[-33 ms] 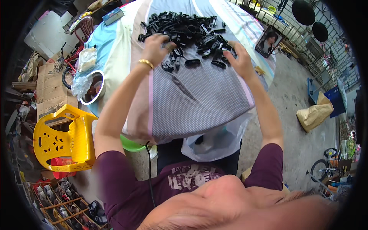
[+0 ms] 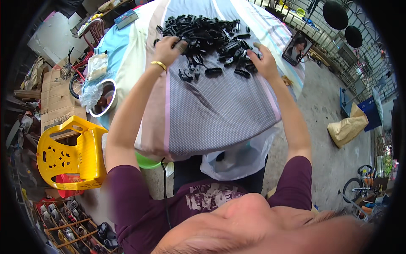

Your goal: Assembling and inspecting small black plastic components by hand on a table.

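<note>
A heap of small black plastic parts (image 2: 198,31) lies on the cloth-covered table, at its far middle. Several loose ones are scattered along the near side, among them an oblong black part (image 2: 213,71) lying by itself. At the heap's left edge is my left hand (image 2: 168,51), fingers bent and apart, a gold bracelet on the wrist. My right hand (image 2: 266,62) rests by the right edge, thumb and fingers spread beside the black pieces. I see nothing held in either hand, though some fingertips are partly hidden.
A phone or tablet (image 2: 297,48) stands at the table's right edge. On the left are a white-rimmed bowl (image 2: 103,112), a blue box (image 2: 125,19) and a yellow plastic chair (image 2: 86,154). A plastic bag (image 2: 241,163) hangs below the table's near edge.
My left hand has shifted slightly left, away from the heap's middle. My right hand has barely moved. The near loose parts sit almost the same.
</note>
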A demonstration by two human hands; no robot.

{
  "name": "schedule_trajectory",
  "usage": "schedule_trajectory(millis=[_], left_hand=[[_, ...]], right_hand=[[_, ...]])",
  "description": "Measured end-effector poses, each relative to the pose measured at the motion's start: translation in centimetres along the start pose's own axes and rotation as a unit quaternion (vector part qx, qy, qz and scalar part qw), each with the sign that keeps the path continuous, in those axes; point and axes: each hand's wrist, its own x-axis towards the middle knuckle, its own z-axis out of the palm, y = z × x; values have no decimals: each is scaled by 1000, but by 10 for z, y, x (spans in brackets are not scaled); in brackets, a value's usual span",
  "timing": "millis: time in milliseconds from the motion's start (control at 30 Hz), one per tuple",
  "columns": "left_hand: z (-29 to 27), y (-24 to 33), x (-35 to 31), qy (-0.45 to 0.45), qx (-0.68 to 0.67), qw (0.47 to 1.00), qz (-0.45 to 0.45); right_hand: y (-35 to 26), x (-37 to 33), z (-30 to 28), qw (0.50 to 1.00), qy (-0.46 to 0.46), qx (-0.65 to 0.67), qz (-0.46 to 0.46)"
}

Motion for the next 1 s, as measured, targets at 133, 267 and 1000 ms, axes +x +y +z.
schedule_trajectory(millis=[133,267,1000], left_hand=[[10,-101,57,-19,-28,983,-183],[36,-138,112,-31,-56,987,-150],[78,-79,134,-226,-260,935,-84]], right_hand=[[58,67,39,990,-29,5,137],[97,117,77,983,-71,-46,162],[0,162,156,951,-257,140,102]])
